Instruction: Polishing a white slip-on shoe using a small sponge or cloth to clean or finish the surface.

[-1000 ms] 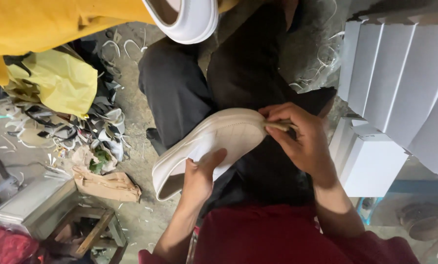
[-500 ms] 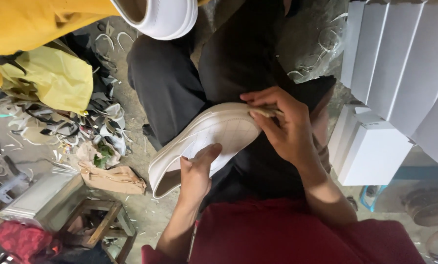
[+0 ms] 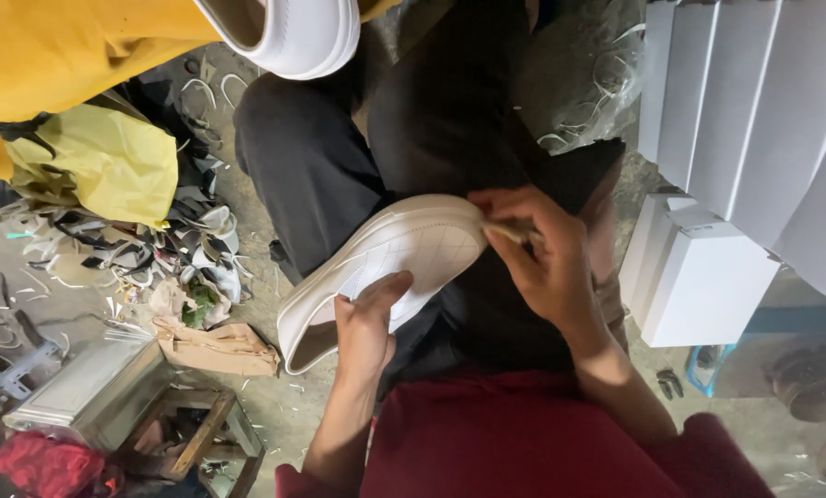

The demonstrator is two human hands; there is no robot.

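While your left hand [image 3: 365, 325] grips the white shoe [image 3: 390, 263] from beneath, thumb on top, its sole stays hidden. Your right hand [image 3: 547, 263] pinches a small tan tool [image 3: 507, 231] at the toe, mostly covered by your fingers [image 3: 514, 203].

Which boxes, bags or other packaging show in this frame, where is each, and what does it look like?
Stack of white boxes: top right, flat and rectangular, side by side.
Single white box: right, below the stack, beside the right hand; lid flap raised.
Yellow bag: upper left, crumpled.
Brown paper bag: floor, left of the white shoe; creased.

Dim, soft light; slight blur
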